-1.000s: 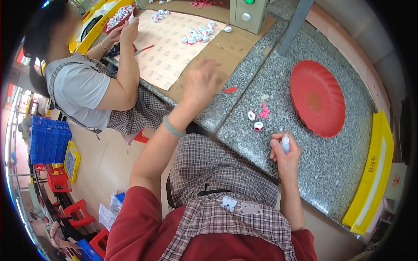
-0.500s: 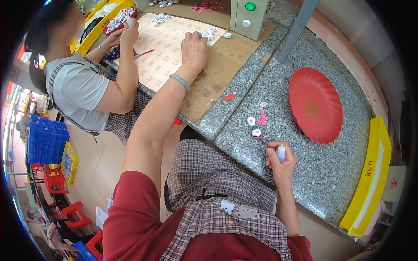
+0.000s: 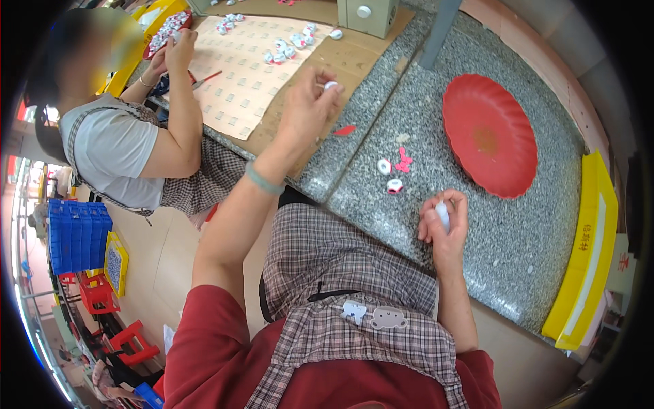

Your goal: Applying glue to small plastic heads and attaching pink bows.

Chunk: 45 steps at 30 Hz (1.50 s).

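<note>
Above the cardboard's near side, my left hand pinches a small white rounded piece between thumb and fingertips. My right hand is closed around a small pale squeeze bottle at the stone table's front edge. Between the hands on the granite lie two white ring-like pieces, the upper one and the lower one, the lower with pink and dark colour in its opening. Beside them are small pink pieces. Several white rounded pieces with pink bits sit on the printed paper.
A scalloped red dish stands on the granite at right, near a yellow bin edge. A grey post and a grey-green box rise at the back. At left, a co-worker handles a white item near a red bowl.
My left hand has drawn back from the pieces on the paper toward me, with a white piece in its fingers. The right hand keeps the bottle, turned slightly.
</note>
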Each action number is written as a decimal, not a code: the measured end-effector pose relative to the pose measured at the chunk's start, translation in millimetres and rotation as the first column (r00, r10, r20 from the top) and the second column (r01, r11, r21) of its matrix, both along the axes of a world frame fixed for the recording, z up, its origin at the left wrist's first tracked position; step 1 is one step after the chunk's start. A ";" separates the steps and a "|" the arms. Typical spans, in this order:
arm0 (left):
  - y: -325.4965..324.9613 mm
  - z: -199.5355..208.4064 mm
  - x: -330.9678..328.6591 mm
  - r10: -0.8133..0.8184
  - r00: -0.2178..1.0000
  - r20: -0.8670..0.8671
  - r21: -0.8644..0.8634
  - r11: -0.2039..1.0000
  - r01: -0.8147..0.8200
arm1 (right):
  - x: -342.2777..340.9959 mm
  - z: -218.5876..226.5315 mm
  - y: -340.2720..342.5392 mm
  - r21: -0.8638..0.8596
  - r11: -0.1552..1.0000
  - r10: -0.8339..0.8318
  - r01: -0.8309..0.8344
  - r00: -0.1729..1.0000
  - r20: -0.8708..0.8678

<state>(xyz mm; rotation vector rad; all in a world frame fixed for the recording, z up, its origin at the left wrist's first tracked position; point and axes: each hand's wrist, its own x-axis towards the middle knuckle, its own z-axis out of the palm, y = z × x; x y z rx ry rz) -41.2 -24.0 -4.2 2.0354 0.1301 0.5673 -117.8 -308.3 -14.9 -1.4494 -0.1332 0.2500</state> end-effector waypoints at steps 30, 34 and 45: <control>-99.6 2.6 -137.6 -0.537 0.838 0.096 -0.882 0.344 0.322 | -20.3 31.2 -14.9 0.225 0.960 -0.192 0.169 0.978 0.086; -99.2 -1.1 -136.9 -0.539 0.832 0.130 -0.879 0.326 0.349 | -20.6 30.2 -15.7 0.206 0.964 -0.193 0.167 0.974 0.114; -100.6 -1.9 -138.8 -0.535 0.841 0.079 -0.902 0.320 0.288 | -27.1 32.2 -13.1 0.036 0.984 -0.178 0.176 0.930 0.323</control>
